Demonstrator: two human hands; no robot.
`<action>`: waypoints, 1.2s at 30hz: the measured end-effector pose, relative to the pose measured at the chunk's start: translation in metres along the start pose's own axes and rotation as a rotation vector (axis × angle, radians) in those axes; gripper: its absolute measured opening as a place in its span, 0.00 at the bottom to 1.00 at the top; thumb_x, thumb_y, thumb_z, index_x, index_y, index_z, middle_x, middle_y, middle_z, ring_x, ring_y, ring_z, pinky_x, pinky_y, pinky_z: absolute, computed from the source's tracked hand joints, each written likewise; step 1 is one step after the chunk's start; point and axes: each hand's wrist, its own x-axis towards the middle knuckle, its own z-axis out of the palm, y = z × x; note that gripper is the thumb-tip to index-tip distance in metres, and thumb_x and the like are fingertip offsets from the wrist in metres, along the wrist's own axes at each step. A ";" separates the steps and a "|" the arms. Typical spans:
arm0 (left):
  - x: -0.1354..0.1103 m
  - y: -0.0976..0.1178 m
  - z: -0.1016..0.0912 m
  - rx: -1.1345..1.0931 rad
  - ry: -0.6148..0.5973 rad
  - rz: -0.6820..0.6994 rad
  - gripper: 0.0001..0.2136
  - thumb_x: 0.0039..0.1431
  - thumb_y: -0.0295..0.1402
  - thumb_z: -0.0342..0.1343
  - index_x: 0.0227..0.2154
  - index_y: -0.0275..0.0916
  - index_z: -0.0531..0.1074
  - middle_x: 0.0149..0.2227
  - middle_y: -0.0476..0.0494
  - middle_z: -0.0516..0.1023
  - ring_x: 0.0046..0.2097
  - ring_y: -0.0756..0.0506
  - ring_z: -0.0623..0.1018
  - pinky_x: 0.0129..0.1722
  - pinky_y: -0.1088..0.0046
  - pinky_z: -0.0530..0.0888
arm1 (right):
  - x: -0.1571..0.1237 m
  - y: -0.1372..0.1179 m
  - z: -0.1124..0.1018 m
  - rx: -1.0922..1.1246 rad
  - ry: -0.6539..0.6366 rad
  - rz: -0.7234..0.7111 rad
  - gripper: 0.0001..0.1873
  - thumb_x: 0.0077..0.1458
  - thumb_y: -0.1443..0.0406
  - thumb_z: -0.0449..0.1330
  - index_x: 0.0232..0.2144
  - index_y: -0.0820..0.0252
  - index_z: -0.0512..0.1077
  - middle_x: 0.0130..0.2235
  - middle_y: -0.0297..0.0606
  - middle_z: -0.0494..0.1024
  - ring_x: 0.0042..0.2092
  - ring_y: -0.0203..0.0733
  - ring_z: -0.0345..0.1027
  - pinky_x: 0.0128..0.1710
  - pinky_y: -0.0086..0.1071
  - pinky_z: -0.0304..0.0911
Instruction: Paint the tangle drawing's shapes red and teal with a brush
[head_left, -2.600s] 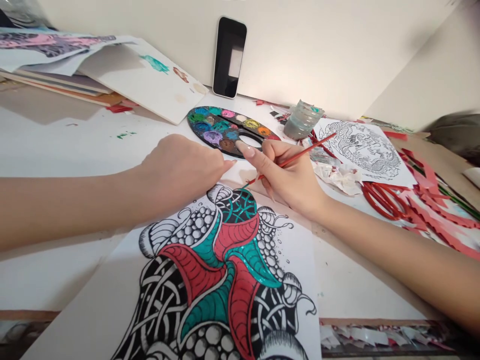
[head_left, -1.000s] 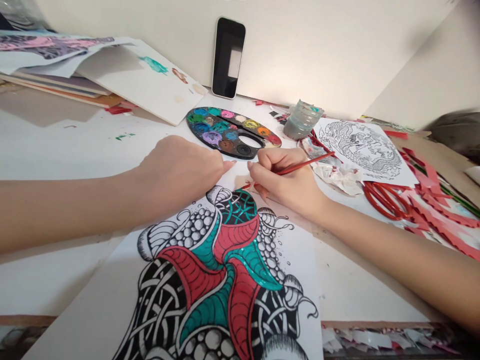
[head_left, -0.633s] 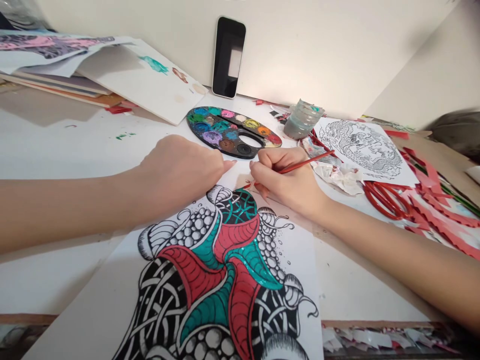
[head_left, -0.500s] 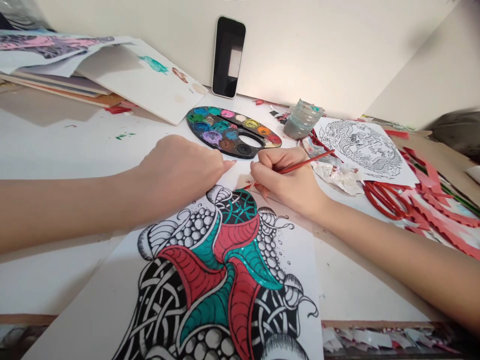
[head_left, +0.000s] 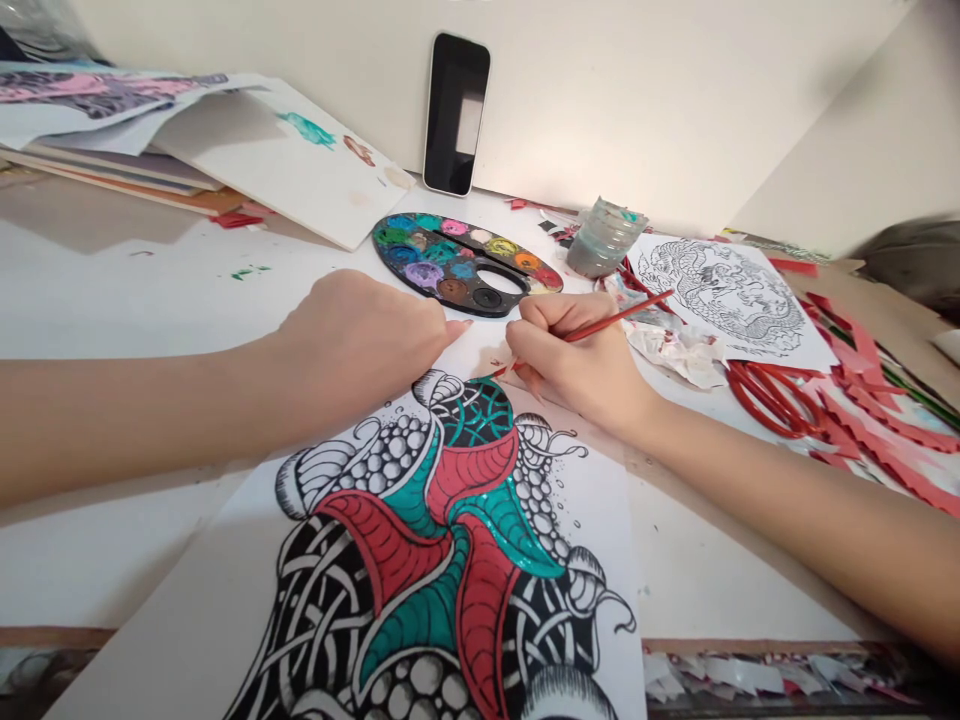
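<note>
While, in the head view, the left hand (head_left: 367, 335) rests folded at the upper left of the drawing (head_left: 491, 600), whether holding anything unclear, the right hand (head_left: 574, 345) keeps a closed grip on a red paintbrush (head_left: 619, 317), its long axis slanting down leftward. Nearest its tip, the teal-laced dome (head_left: 480, 412) lies below and left of that grip.

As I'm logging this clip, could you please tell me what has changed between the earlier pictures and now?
Since the earliest picture, the right hand has drawn back slightly toward the person: it no longer covers the black well of the palette, and the far end of the brush sits lower in view. Nothing was grasped or released. The left hand, drawing, jar and phone look unmoved.
</note>
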 end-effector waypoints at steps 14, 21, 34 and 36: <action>0.000 0.000 -0.001 0.036 0.041 0.048 0.24 0.78 0.31 0.36 0.35 0.40 0.79 0.21 0.43 0.68 0.25 0.41 0.76 0.29 0.70 0.70 | -0.002 0.003 -0.001 -0.050 0.015 -0.030 0.25 0.56 0.73 0.60 0.16 0.53 0.51 0.16 0.26 0.60 0.21 0.28 0.52 0.22 0.29 0.42; -0.001 0.000 -0.002 -0.060 0.007 -0.001 0.22 0.78 0.31 0.41 0.36 0.40 0.81 0.22 0.40 0.73 0.29 0.36 0.80 0.31 0.65 0.73 | -0.001 0.002 0.000 0.041 -0.008 -0.030 0.25 0.58 0.72 0.62 0.17 0.52 0.53 0.17 0.26 0.62 0.20 0.29 0.55 0.22 0.28 0.47; 0.000 0.001 -0.003 0.002 0.037 0.043 0.23 0.78 0.29 0.40 0.35 0.40 0.81 0.23 0.39 0.76 0.27 0.37 0.79 0.27 0.68 0.66 | 0.000 0.004 0.002 0.080 -0.042 -0.033 0.39 0.63 0.58 0.77 0.16 0.56 0.54 0.17 0.25 0.59 0.22 0.28 0.48 0.21 0.29 0.43; 0.001 0.001 -0.004 0.006 0.032 0.053 0.21 0.77 0.28 0.41 0.36 0.40 0.81 0.23 0.40 0.75 0.27 0.37 0.79 0.26 0.67 0.65 | 0.001 0.004 0.002 0.064 -0.035 -0.021 0.41 0.64 0.52 0.78 0.14 0.57 0.57 0.16 0.27 0.62 0.22 0.29 0.50 0.21 0.29 0.46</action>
